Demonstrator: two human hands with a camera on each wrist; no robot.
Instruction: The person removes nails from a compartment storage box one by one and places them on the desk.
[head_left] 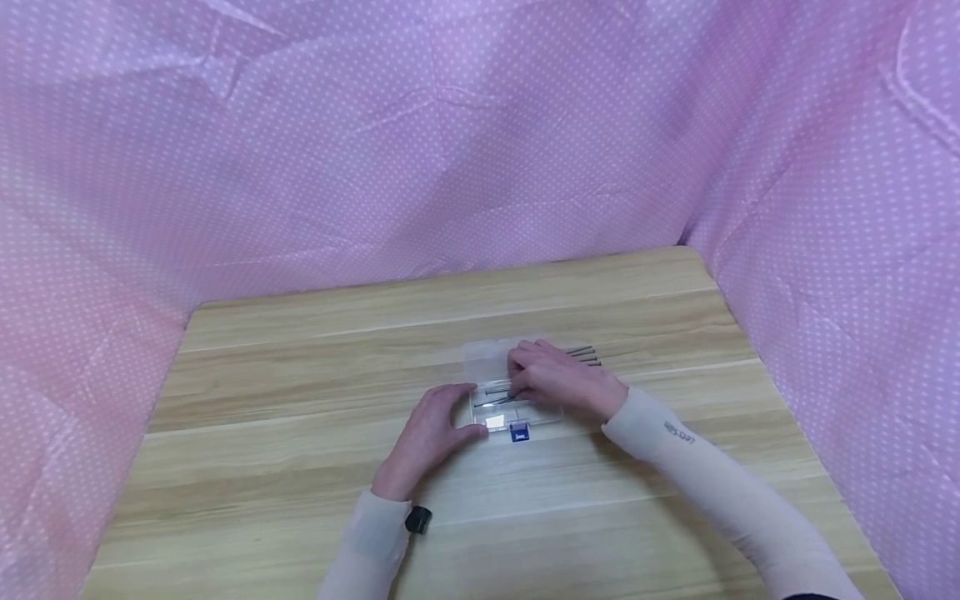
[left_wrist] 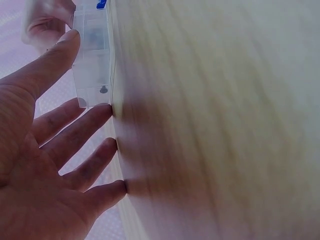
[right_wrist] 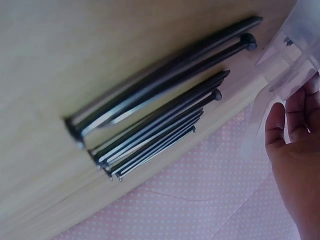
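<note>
A small clear plastic box point(head_left: 542, 414) lies on the table, its lid point(head_left: 484, 359) folded back and a blue latch point(head_left: 519, 432) at the front. My left hand point(head_left: 426, 429) grips the left end, thumb at the front corner and index finger at the back one. In the left wrist view, other fingertips point(left_wrist: 122, 186) of that hand rest on the tabletop. Over the box bends my right hand point(head_left: 558, 377), its fingers curled down at the nails point(head_left: 492, 402) inside; I cannot tell whether it pinches one. Right of the box, partly behind that hand, lie several loose nails point(right_wrist: 160, 122).
The wood-grain table point(head_left: 300, 375) extends around the box on all sides. Pink dotted cloth point(head_left: 337, 150) hangs behind the table and along its sides. A black object point(head_left: 418, 520) sits at the left wrist.
</note>
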